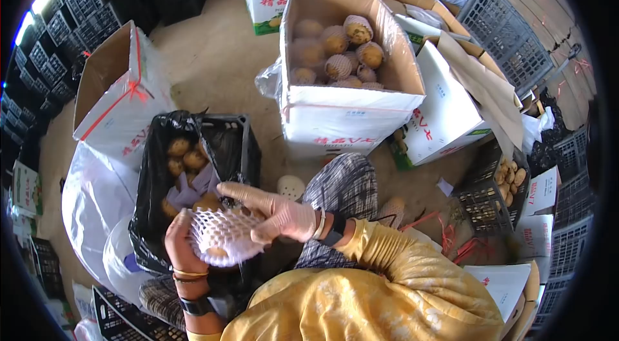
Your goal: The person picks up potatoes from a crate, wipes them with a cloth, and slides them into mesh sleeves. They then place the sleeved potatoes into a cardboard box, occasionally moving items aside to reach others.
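My left hand (179, 241) is closed around the left side of a potato in a white foam net (224, 238). The mesh covers most of the potato, and a little brown shows through near its lower side. My gloved right hand (287, 213) is at the right end of the net. Its fingers stretch out over the far side and the thumb touches the near side. Just beyond my hands, a black crate (248, 144) lined with a black bag (155, 176) holds bare potatoes (187, 157) and pale purple paper (193, 187).
An open carton (342, 112) of net-wrapped potatoes stands ahead. Another open carton (106, 92) is at the left. A black basket (483, 196) with small potatoes (509, 180) sits at the right, near red string (445, 234). A grey crate (503, 34) leans at the upper right.
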The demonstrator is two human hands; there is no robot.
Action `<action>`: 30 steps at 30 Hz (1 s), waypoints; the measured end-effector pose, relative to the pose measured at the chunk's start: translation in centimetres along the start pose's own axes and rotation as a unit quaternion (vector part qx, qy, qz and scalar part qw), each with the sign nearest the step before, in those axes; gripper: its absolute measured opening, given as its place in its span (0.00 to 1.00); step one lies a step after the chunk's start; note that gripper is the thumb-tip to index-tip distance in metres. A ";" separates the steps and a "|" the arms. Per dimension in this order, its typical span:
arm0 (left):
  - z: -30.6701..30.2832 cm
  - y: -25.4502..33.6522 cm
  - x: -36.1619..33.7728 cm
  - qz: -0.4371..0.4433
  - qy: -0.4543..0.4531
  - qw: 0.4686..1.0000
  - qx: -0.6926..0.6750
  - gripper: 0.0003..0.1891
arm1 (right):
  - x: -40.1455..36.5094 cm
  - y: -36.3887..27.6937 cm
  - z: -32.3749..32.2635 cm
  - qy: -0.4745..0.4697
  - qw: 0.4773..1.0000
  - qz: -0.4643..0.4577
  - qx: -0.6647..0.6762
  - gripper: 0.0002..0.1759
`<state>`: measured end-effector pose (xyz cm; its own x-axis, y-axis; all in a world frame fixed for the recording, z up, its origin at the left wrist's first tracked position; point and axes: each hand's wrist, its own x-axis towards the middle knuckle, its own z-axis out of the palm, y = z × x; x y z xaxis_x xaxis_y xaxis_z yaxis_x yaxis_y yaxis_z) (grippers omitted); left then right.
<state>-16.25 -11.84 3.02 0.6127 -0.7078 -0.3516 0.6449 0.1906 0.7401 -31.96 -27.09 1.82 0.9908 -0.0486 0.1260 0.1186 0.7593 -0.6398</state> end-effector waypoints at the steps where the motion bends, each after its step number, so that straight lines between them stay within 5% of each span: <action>1: 0.2 -0.8 0.4 0.008 -0.037 0.996 0.082 0.13 | -0.1 0.2 0.0 -0.022 0.999 -0.013 0.025 0.54; 3: 2.1 -3.3 0.6 -0.025 -0.039 0.993 0.110 0.13 | -0.2 0.2 0.3 -0.069 0.994 -0.034 0.076 0.57; 5: 4.6 -4.8 0.4 -0.117 -0.037 0.992 0.015 0.13 | -1.6 -2.5 0.8 0.015 0.997 -0.050 0.060 0.55; 7: 3.2 -7.1 2.4 -0.002 -0.024 0.998 0.065 0.10 | -3.0 -7.5 1.5 0.089 0.987 -0.133 -0.012 0.53; 8: 2.2 -5.0 3.1 -0.030 -0.087 0.965 0.245 0.09 | -4.0 -10.9 1.9 0.122 0.970 -0.185 -0.105 0.51; 9: 1.5 -4.1 3.7 -0.008 -0.045 0.956 0.291 0.08 | -5.4 -13.4 1.6 0.175 0.933 -0.242 -0.199 0.48; 10: 0.5 -3.0 4.3 0.001 -0.015 0.957 0.291 0.08 | -6.2 -16.4 1.2 0.174 0.855 -0.341 -0.351 0.44; 13: -5.2 -1.0 6.9 0.019 0.060 0.931 0.359 0.08 | -7.8 -22.9 0.1 0.335 0.650 -0.403 -0.550 0.33; 14: -8.5 -0.6 8.2 0.024 0.052 0.883 0.466 0.10 | -7.9 -24.7 -2.0 0.359 0.562 -0.392 -0.634 0.33; 16: -14.7 -1.4 10.2 0.031 0.020 0.785 0.619 0.15 | -10.0 -27.8 -6.6 0.343 0.356 -0.154 -0.856 0.24; 17: -17.6 -2.4 11.0 0.025 0.015 0.784 0.620 0.15 | -11.0 -28.6 -8.8 0.278 0.245 -0.012 -0.929 0.20; 19: -22.3 -5.2 11.9 0.074 -0.067 0.611 0.785 0.15 | -12.1 -28.4 -12.0 0.151 0.223 0.333 -0.904 0.16; 20: -23.9 -6.8 12.2 0.092 -0.096 0.545 0.828 0.16 | -10.3 -28.2 -9.9 0.434 0.404 0.329 -0.735 0.15; 21: -24.7 -8.0 12.3 0.085 -0.108 0.504 0.853 0.16 | -11.5 -27.2 -11.3 0.494 0.456 0.169 -0.721 0.14; 22: -24.7 -8.8 12.3 0.061 -0.113 0.488 0.863 0.16 | -11.6 -26.6 -11.4 0.492 0.452 0.119 -0.734 0.13; 25: -24.0 -9.8 12.1 -0.025 -0.070 0.514 0.855 0.17 | -11.7 -25.8 -11.4 0.554 0.509 0.026 -0.659 0.07; 30: -22.6 -8.3 13.1 -0.064 0.008 0.583 0.810 0.18 | -11.3 -25.7 -11.6 0.573 0.503 0.010 -0.647 0.08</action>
<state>-3.27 -7.32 -20.71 0.6201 -0.6358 -0.4595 -0.5830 -0.7654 0.2723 -45.44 -53.59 8.02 0.2917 -0.9543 0.0645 -0.6850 -0.2555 -0.6823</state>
